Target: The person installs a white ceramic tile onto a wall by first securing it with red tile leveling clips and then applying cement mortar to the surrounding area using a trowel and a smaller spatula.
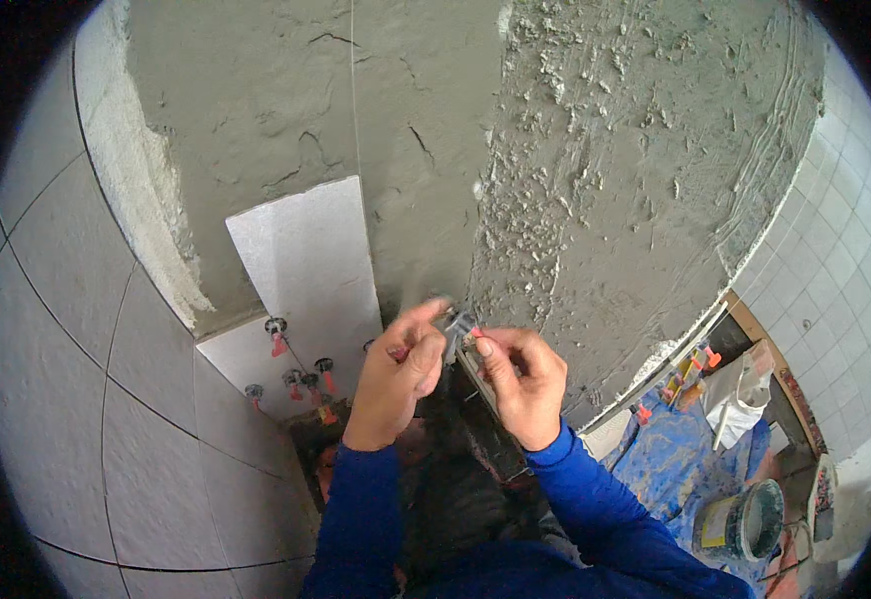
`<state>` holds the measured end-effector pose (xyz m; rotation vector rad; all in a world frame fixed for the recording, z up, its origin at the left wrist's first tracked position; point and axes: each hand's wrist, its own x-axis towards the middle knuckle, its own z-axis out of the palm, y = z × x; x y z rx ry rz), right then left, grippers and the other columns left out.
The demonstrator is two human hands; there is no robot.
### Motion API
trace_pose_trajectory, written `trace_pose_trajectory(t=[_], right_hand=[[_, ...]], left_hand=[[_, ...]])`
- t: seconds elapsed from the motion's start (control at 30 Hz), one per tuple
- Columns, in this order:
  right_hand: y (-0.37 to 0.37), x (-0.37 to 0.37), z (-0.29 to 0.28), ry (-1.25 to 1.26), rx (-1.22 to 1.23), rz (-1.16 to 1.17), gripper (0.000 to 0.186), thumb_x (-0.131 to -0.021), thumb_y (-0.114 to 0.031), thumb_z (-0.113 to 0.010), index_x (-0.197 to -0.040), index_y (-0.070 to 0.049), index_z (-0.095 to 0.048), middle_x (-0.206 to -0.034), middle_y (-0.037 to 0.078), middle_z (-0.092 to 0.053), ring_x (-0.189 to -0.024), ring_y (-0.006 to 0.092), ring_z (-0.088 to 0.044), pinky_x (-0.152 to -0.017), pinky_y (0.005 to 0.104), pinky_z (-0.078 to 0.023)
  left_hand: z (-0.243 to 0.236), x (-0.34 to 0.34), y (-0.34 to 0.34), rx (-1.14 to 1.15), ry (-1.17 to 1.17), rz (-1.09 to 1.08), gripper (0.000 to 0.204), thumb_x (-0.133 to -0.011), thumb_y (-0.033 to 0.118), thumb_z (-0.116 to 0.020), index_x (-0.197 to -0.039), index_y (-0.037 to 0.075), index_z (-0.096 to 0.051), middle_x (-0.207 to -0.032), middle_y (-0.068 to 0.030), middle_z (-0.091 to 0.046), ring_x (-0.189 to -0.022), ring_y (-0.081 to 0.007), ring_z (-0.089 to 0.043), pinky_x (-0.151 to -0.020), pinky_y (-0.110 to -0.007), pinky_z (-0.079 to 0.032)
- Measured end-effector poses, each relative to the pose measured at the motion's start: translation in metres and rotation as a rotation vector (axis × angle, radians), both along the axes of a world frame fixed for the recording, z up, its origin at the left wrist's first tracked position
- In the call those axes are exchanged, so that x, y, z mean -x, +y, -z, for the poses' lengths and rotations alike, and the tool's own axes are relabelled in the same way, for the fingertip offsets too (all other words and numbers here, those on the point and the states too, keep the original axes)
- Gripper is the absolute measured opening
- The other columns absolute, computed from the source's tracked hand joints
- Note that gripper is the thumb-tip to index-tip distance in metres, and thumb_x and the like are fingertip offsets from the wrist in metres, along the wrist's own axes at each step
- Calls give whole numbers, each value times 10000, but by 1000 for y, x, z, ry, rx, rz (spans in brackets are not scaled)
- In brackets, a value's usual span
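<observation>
In front of the wall, my right hand (525,384) pinches a small tile-levelling clip (463,324) with a black cap and a red handle. Close to its left is my left hand (390,384), fingers curled and the index finger blurred by motion near the cap. A bit of red shows within those fingers, too small to name. Left of my hands, white tiles (320,255) are set on the wall, one cut at a slant along its top. Several similar red-handled clips (276,334) sit along their joints and edges.
Grey mortar (415,110) covers the wall, with a thin vertical string (355,110) before it. Large tiles (156,369) line the left side. To the lower right, a blue sheet (670,464) lies under a white bag (740,394), a bucket (715,524) and loose red clips.
</observation>
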<state>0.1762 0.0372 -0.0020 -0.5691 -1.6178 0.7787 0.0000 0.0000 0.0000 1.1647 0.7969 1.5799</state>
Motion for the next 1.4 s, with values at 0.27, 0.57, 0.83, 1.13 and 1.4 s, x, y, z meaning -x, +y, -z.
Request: trace_pose_trajectory(t=[0.27,0.57,0.83,1.13,1.4], right_hand=[[-16,-8,-15,295,423,-455,264,-1023,-119,-625,-1255,-2,-576,-843,76,-697,-606,127,-624,-547,258,-512],[-20,-5,-30,-130,-39,77,144,-964,-125,-712,-1016,3,-669,-827,74,-708,-638,124,-641,-575,277,-513],[-12,-7,-33,-115,529,-196,405,-1058,-382,-573,-894,-18,-642,-620,13,-548,-532,96,-487,-524,251,-414],[-13,8,-15,-247,73,-55,173,-977,-174,-712,-962,-1,-706,-774,50,-662,-701,108,-615,-622,268,-483],[24,81,14,-212,-280,149,120,-927,-96,-727,-957,20,-722,-798,169,-680,-691,280,-672,-621,346,-511]], left_hand=[[-12,-2,-14,55,29,-7,298,-1003,208,-641,-1237,26,-663,-752,67,-550,-575,-27,-415,-504,-208,-307],[-19,-1,-22,-46,285,-177,336,-873,80,-763,-1198,12,-711,-1023,-4,-683,-876,-96,-600,-795,-250,-478],[-27,7,-22,-434,569,-215,374,-852,83,-768,-1218,34,-706,-1132,-109,-694,-899,-159,-643,-805,-282,-510],[-26,30,-23,-314,578,-238,410,-840,96,-785,-1240,54,-704,-1155,-86,-695,-839,-147,-631,-747,-301,-513],[-69,93,29,-343,973,-1237,295,-746,172,-861,-960,52,-698,-882,-60,-637,-688,-179,-607,-640,-312,-500]])
